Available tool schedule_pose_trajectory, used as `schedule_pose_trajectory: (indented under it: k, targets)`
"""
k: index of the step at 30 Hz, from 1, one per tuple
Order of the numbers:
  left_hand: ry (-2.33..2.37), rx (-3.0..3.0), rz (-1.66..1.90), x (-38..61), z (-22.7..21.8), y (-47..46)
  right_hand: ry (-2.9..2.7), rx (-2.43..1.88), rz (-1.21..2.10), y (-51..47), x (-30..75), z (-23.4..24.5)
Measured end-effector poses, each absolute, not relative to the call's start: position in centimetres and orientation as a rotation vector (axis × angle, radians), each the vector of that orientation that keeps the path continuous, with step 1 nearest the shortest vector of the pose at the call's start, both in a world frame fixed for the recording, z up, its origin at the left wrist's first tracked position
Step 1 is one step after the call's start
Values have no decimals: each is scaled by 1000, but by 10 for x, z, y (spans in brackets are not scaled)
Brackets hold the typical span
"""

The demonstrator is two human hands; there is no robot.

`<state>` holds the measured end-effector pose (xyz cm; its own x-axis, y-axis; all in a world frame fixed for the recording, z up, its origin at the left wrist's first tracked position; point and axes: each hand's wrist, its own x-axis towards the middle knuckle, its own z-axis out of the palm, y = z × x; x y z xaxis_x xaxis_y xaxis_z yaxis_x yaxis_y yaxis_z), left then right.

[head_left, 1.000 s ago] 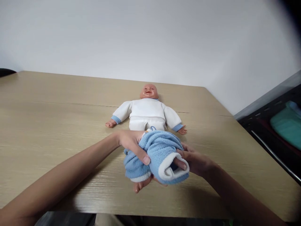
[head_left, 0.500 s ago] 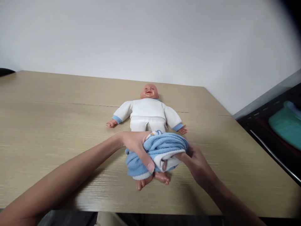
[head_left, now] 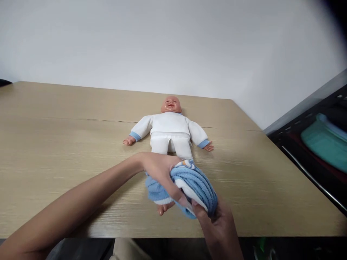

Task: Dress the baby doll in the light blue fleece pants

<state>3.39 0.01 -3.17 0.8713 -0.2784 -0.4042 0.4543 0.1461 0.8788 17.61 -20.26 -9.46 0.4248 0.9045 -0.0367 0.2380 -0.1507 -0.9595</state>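
A baby doll (head_left: 169,124) in a white top and white leggings lies on its back on the wooden table (head_left: 54,144), head away from me. A bunched blue fleece garment with white cuffs (head_left: 193,184) covers its lower legs; one bare foot (head_left: 164,208) pokes out below. My left hand (head_left: 159,171) is closed on the garment from the left, thumb over the white cuff. My right hand (head_left: 217,224) comes up from below and pinches the garment's near edge.
The table's near edge runs just under my hands. At the right, beyond the table edge, a dark rack (head_left: 303,144) holds a teal folded cloth (head_left: 325,144). A plain white wall stands behind the table.
The blue garment has been pulled nearer me, down the doll's legs, uncovering more of the white leggings. My right hand dropped lower and swung under the garment; the second bare foot is now hidden.
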Motion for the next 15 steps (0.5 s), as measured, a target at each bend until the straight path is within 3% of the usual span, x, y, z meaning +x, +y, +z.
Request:
schedule_pose_trajectory:
  k: [6, 11, 15]
  targets:
    - [355, 2189, -127, 40, -22, -10, -1075, -1734, 519, -224, 156, -126]
    - [574, 2554, -224, 39, -19, -22, -1220, -1752, 102, -222, 164, -139]
    - [742, 2599, -285, 37, -23, -33, -1154, -1739, 275, -214, 173, -142]
